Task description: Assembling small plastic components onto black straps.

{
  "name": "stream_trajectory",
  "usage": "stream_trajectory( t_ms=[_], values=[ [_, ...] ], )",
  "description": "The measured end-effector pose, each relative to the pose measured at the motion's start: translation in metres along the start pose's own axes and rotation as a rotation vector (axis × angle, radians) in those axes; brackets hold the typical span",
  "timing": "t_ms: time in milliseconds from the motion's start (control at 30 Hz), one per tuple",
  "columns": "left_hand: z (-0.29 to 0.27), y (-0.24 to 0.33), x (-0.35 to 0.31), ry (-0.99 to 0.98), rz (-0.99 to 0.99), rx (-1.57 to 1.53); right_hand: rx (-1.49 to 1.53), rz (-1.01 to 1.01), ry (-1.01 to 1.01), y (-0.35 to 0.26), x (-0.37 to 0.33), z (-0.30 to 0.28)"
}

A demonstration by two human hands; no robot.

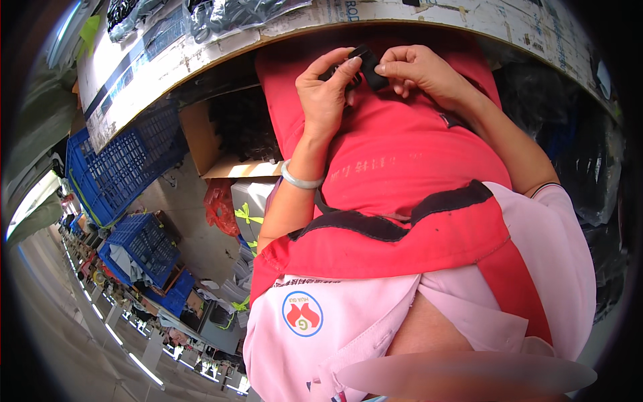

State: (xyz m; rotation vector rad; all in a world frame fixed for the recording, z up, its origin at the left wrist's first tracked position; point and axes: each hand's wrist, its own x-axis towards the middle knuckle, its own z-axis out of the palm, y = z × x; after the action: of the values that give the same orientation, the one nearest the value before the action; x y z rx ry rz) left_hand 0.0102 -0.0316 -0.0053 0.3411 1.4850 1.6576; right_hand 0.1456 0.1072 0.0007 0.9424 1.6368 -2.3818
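Left hand point(323, 92) and right hand point(427, 72) pinch the black piece point(370, 69); probably light, pliable, best held by its edges

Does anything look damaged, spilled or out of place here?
Mainly wear: the tabletop has a scuffed, patchy surface, with brownish marks breaking its pale covering. I see no spill, and the black piece between the left hand and right hand shows no obvious damage.
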Motion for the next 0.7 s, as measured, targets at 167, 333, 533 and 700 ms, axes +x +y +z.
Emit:
stream_trajectory(
  t_ms=[167,333,533,700],
  values=[
    [0.001,0.001,0.001,-0.01,-0.045,-0.055,0.012,0.029,0.004,0.004,0.003,-0.002],
    [-0.002,0.0,0.001,-0.02,-0.026,-0.025,0.0,0.005,0.021,0.004,0.003,0.003],
    [-0.004,-0.002,0.002,-0.039,-0.042,-0.05,-0.058,-0.156,0.117,0.0,0.0,0.011],
    [-0.006,-0.004,0.002,-0.042,-0.074,-0.077,-0.133,-0.228,0.15,0.005,0.004,0.01]
  ],
)
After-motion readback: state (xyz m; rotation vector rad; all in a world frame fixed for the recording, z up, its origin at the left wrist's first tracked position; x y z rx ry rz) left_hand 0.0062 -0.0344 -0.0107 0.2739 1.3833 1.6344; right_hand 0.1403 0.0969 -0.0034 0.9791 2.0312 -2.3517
